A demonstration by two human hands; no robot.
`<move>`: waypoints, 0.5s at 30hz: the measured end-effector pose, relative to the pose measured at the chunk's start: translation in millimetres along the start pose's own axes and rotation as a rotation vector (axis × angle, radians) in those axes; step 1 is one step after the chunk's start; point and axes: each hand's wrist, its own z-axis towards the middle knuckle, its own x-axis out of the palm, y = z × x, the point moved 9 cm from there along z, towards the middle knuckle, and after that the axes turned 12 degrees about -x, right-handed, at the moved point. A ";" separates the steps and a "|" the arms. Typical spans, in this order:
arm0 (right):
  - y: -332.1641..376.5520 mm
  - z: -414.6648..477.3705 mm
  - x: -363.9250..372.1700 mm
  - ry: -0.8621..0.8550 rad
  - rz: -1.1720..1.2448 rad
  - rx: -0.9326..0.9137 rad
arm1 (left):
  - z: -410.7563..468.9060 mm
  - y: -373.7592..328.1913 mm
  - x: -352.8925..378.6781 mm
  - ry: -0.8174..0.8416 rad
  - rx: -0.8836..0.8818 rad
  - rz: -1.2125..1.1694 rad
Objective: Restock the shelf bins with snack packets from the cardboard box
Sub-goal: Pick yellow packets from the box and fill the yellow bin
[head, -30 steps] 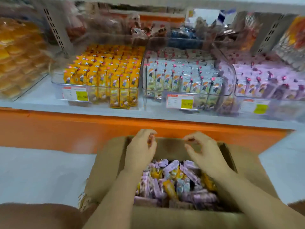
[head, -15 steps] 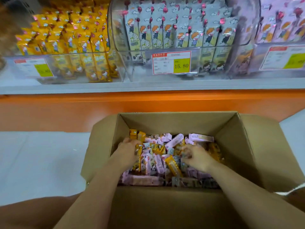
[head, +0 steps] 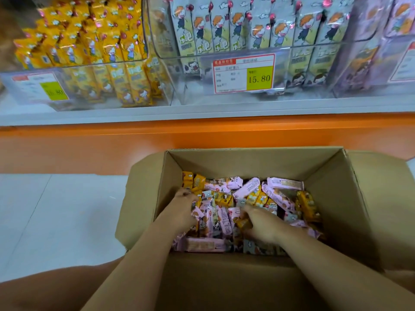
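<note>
An open cardboard box (head: 253,161) sits on the floor in front of me, filled with a jumble of pink, yellow and pale green snack packets (head: 249,194). Both my hands are down inside it. My left hand (head: 183,208) is at the box's left side, fingers curled around pink and yellow packets. My right hand (head: 261,222) lies in the middle of the heap, fingers curled into the packets and gripping a yellow one. Above, clear shelf bins hold rows of yellow packets (head: 89,46), pale green packets (head: 247,30) and purple packets (head: 381,41).
An orange shelf base (head: 89,144) runs behind the box. Price tags reading 15.80 (head: 243,74) hang on the bin fronts. Pale floor tiles (head: 56,209) lie to the left. My bare knee (head: 56,288) shows at the lower left.
My hands dropped from the box's far rim into the packets and closed on them. My head moved nearer and lower, so the bins fill the top of the view.
</note>
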 end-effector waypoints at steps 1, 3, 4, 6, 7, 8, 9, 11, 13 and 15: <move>-1.6 -0.4 -0.1 -0.003 0.017 0.008 | -0.9 -0.3 2.2 0.015 0.002 0.001; -3.6 -1.8 0.5 0.002 0.031 0.017 | -3.1 -0.6 4.4 0.042 -0.008 -0.019; -4.2 -2.5 1.0 0.007 0.024 0.018 | -4.5 -1.5 4.9 0.056 -0.013 -0.040; -3.5 -3.4 -2.3 -0.028 0.014 0.004 | -7.7 -6.0 5.7 0.084 -0.011 -0.087; -2.6 -3.3 -8.2 -0.093 0.040 -0.010 | -9.1 -9.5 6.4 0.097 0.001 -0.122; -1.8 -3.8 -16.5 -0.181 0.102 -0.024 | -9.8 -13.0 7.0 0.113 0.013 -0.179; -1.6 -4.8 -25.6 -0.273 0.189 -0.033 | -10.2 -16.5 7.3 0.131 0.022 -0.253; -2.0 -7.7 -43.3 -0.423 0.363 -0.035 | -9.2 -23.4 9.2 0.157 0.042 -0.382; -2.3 -10.0 -57.3 -0.505 0.444 -0.035 | -7.0 -30.6 13.7 0.184 0.060 -0.494; -5.6 -12.3 -67.9 -0.570 0.493 -0.038 | -4.3 -37.5 19.9 0.215 0.058 -0.575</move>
